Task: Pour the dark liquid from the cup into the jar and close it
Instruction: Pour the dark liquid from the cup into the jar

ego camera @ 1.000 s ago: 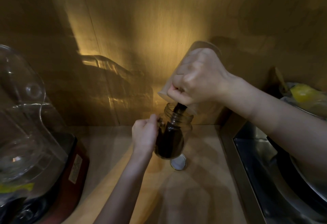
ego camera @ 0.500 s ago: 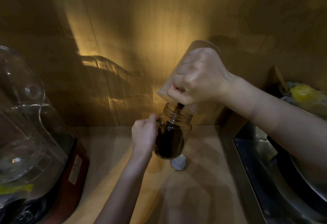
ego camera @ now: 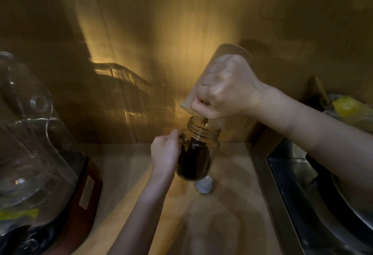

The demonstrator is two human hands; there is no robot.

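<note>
Your right hand [ego camera: 226,89] clamped round cup [ego camera: 220,79], tipped steeply, mouth down over jar [ego camera: 196,152] opening. Stream, thick a second ago, now only thin dark trickle at rim: cup looks near empty, pour almost done. Your left hand [ego camera: 165,152] closed on jar side, steadying it upright on bench [ego camera: 232,224]. Jar roughly two-thirds full of dark liquid. Lid [ego camera: 203,186] lies flat on bench, just in front of jar base, untouched. Closing not yet begun. Blender [ego camera: 36,154] far left, sink [ego camera: 302,194] right.
</note>
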